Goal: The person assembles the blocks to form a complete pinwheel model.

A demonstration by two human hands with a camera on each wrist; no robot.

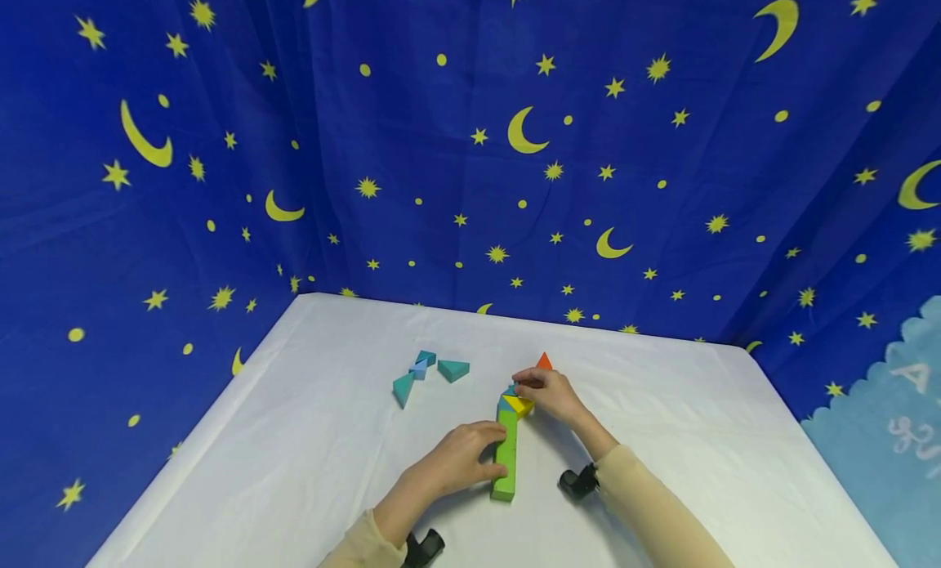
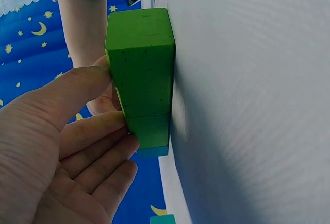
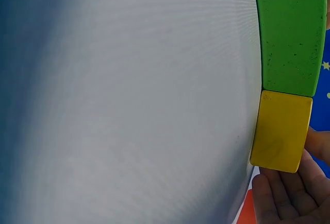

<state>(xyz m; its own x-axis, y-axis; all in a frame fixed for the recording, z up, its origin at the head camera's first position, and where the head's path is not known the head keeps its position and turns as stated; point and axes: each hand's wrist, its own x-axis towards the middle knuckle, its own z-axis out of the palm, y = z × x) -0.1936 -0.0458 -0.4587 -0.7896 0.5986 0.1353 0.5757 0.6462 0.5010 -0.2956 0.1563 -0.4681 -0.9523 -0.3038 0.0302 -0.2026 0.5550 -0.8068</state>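
A long green bar (image 1: pixel 506 458), with a seam across it in the left wrist view, lies on the white table. At its far end are a light-blue triangular block (image 1: pixel 504 403) and a yellow triangular block (image 1: pixel 519 405). My left hand (image 1: pixel 459 458) touches the bar's left side, thumb nearer me and fingers farther along, all on one side. Over the far end, my right hand (image 1: pixel 553 395) has thumb and fingertips at a small blue triangular block (image 1: pixel 511 390), seemingly pinching it; the contact is partly hidden. The right wrist view shows the yellow block's end face (image 3: pixel 281 131).
Behind my right hand an orange-red triangular block (image 1: pixel 544 361) is partly hidden. Farther left lie teal triangular blocks (image 1: pixel 453 370) and a light-blue block (image 1: pixel 418 371). A blue curtain (image 1: pixel 441 143) with stars and moons closes off the table's back and sides.
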